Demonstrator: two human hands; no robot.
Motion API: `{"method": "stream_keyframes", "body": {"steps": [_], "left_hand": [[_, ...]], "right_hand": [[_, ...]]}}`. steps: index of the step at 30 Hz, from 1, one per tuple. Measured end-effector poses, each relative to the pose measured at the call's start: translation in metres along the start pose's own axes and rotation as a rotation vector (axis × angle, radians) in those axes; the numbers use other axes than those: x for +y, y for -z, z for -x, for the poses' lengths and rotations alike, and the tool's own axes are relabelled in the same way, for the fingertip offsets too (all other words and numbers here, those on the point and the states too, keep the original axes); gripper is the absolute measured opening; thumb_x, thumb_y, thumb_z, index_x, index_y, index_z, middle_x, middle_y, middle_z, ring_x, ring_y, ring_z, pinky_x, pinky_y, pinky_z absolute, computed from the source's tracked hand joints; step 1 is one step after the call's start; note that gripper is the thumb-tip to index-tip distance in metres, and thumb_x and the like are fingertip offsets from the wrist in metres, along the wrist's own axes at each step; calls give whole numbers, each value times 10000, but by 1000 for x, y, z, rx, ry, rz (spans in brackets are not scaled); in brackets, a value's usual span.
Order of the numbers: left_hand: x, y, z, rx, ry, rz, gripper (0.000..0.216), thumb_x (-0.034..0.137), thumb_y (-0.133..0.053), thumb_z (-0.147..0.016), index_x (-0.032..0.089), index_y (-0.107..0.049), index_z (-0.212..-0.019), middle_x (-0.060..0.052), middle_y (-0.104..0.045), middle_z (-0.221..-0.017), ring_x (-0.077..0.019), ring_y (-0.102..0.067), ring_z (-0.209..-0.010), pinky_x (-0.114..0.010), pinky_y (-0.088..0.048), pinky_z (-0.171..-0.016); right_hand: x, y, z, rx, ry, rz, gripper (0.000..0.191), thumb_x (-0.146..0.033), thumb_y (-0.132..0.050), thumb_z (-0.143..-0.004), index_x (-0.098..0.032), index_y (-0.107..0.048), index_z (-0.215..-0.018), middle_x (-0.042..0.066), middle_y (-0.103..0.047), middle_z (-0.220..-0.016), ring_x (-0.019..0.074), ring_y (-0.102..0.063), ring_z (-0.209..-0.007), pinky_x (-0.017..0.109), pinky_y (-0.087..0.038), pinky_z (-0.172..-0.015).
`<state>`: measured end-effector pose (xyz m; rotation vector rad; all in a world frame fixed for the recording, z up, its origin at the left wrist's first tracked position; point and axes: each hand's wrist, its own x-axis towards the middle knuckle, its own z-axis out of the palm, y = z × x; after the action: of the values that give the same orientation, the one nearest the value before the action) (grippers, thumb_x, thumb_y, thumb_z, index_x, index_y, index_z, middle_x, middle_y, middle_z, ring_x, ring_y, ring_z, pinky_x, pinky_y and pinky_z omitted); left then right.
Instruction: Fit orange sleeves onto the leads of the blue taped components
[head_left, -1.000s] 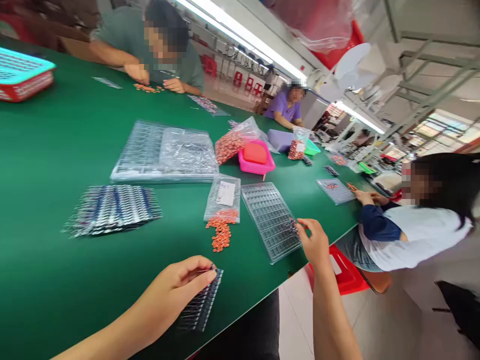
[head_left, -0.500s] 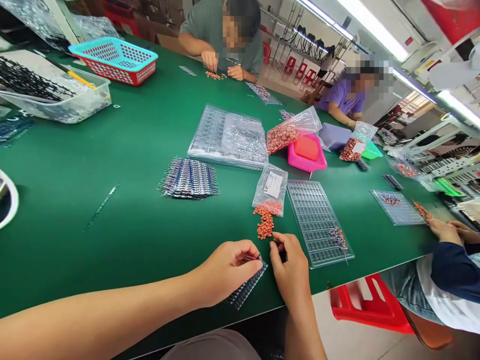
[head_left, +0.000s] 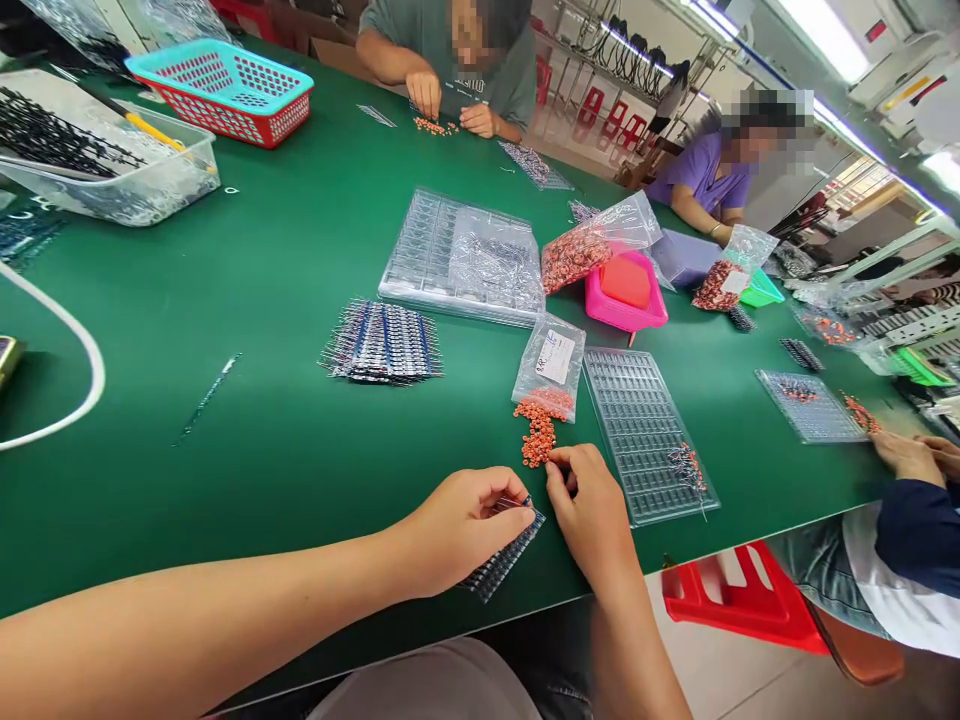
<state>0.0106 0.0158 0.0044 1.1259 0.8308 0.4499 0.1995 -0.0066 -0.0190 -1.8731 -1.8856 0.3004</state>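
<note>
My left hand (head_left: pixel 461 525) pinches a thin wire part at the top of a dark strip of taped components (head_left: pixel 501 563) lying near the front edge of the green table (head_left: pixel 225 440). My right hand (head_left: pixel 589 510) is closed in a pinch beside the loose orange beads (head_left: pixel 537 442), its fingertips at the pile's lower edge; what it pinches is too small to name. The beads spill from a small clear bag (head_left: pixel 551 368). A clear grid tray (head_left: pixel 646 433) with a few filled slots lies just right of my right hand.
A bundle of taped components (head_left: pixel 382 343) and a stack of clear trays (head_left: pixel 463 258) lie mid-table, with a pink box (head_left: pixel 626 296) beyond. A teal-and-red basket (head_left: pixel 223 90) and a clear bin (head_left: pixel 112 165) stand far left. Three other people work around the table.
The view swung left and down. My right hand came from the grid tray to the orange bead pile, close to my left hand, which stays on the dark strip.
</note>
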Motion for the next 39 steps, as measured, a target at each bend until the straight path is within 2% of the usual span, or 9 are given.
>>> {"method": "stream_keyframes", "body": {"steps": [7,20,34,39], "left_hand": [[-1,2,0,-1,-12,11,214,363,-603,-810,151,-579,-814,17,-539,-729,-155,-472,-705,-304,-375,-682],[5,1,2,-13,22,0,220,381,-612,-815,165,-579,-795,39,-521,-703,-141,-461,-680,-277,-373,-653],[8,1,1,-14,57,-10,226,381,-598,-827,158,-572,-803,32,-511,-707,-141,-444,-682,-279,-361,-648],[7,1,0,-19,68,2,221,379,-608,-827,161,-577,-809,37,-514,-703,-133,-441,-669,-268,-357,-632]], "right_hand": [[0,6,0,-77,-55,-23,97,-168,-551,-903,-219,-598,-837,6,-602,-832,159,-583,-702,287,-432,-637],[7,3,25,55,19,-179,104,-156,-543,-908,-219,-602,-850,4,-607,-811,146,-568,-705,269,-459,-639],[7,3,28,66,35,-174,131,-167,-540,-933,-225,-653,-961,25,-644,-873,157,-602,-733,283,-488,-652],[7,2,29,65,50,-162,142,-142,-516,-916,-225,-632,-913,25,-622,-853,163,-602,-734,291,-491,-654]]}}
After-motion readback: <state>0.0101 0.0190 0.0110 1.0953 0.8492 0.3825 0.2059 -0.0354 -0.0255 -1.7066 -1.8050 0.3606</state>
